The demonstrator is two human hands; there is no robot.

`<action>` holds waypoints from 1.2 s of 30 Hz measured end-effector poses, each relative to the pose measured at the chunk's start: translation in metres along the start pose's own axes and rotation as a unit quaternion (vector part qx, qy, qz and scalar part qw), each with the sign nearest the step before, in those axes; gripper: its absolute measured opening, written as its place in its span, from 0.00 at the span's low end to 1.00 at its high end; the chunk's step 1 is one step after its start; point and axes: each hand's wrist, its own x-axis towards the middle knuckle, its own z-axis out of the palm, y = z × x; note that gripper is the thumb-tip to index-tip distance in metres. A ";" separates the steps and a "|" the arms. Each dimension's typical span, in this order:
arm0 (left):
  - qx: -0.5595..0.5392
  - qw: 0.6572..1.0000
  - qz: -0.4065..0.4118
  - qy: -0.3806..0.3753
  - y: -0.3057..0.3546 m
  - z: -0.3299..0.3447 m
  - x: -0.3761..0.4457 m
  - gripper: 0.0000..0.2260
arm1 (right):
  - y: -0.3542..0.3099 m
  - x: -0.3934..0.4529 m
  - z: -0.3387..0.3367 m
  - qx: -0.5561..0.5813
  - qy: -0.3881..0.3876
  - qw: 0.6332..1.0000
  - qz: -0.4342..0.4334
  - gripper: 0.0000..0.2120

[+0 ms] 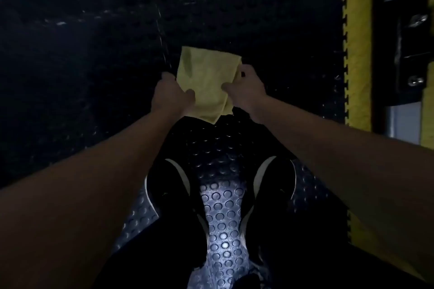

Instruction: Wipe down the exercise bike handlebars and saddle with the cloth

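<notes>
Both our hands are on the yellow microfibre cloth (204, 82), held out in front of us above the floor. Our left hand (171, 96) grips its left edge, fingers curled over, thumb on the near face. Our right hand (244, 88) pinches the right edge, thumb on the front, fingers wrapped behind. The cloth hangs folded between them, top edge spread, lower corner drooping to a point. Both bare forearms run in from the bottom corners.

Below the cloth: our two black trainers with pale sole trim (173, 206), apart, on black rubber flooring with raised round studs (220, 218), lit bright between the feet and dark elsewhere. Right side: a yellow interlocking foam mat edge strip (357, 54) running top to bottom, beyond it a black metal bracket with bolts (411, 49) against a pale surface. No part of the exercise bike shows in this view.
</notes>
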 end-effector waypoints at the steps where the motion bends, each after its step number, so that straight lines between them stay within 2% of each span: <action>1: -0.009 1.000 -0.015 0.014 0.000 0.004 0.005 0.26 | -0.002 0.004 0.002 -0.002 0.017 1.000 -0.018 0.29; 3: -0.005 0.998 -0.043 0.052 -0.002 0.013 0.018 0.27 | -0.003 0.016 0.004 -0.017 0.054 0.998 -0.030 0.34; 4: 0.001 0.997 -0.049 0.059 -0.002 0.017 0.021 0.26 | -0.003 0.022 0.006 -0.015 0.069 0.997 -0.026 0.33; 6: 0.046 0.997 -0.051 0.043 -0.002 0.020 0.026 0.24 | -0.005 0.028 0.010 -0.046 0.085 0.995 -0.021 0.25; 8: 0.071 0.997 -0.033 0.016 -0.002 0.018 0.024 0.22 | -0.007 0.031 0.011 -0.135 0.071 0.988 -0.028 0.15; 11: -0.007 1.000 0.021 -0.017 0.006 0.004 0.005 0.17 | -0.020 0.010 0.002 -0.192 0.039 0.979 -0.051 0.14; 13: -0.073 0.996 0.054 -0.006 0.017 -0.021 -0.022 0.10 | -0.040 -0.023 -0.009 -0.150 0.019 0.986 -0.070 0.15; 17: -0.109 0.990 0.088 0.028 0.062 -0.113 -0.085 0.08 | -0.115 -0.108 -0.040 -0.031 0.025 0.992 -0.122 0.10; 20: -0.123 0.983 0.126 0.048 0.107 -0.203 -0.139 0.08 | -0.194 -0.182 -0.065 0.018 0.054 0.983 -0.175 0.07; 22: -0.135 0.975 0.158 0.081 0.144 -0.268 -0.185 0.09 | -0.252 -0.238 -0.085 0.057 0.086 0.970 -0.220 0.08; 26: -0.164 0.954 0.207 0.143 0.212 -0.389 -0.294 0.09 | -0.360 -0.368 -0.136 0.091 0.168 0.931 -0.312 0.09; 28: -0.200 0.934 0.243 0.169 0.243 -0.441 -0.344 0.13 | -0.405 -0.429 -0.168 0.076 0.210 0.904 -0.365 0.11; 34: -0.234 0.873 0.397 0.158 0.369 -0.583 -0.511 0.19 | -0.531 -0.626 -0.301 0.093 0.295 0.813 -0.493 0.11; 36: -0.237 0.837 0.463 0.170 0.412 -0.616 -0.562 0.22 | -0.558 -0.679 -0.340 0.109 0.312 0.784 -0.526 0.11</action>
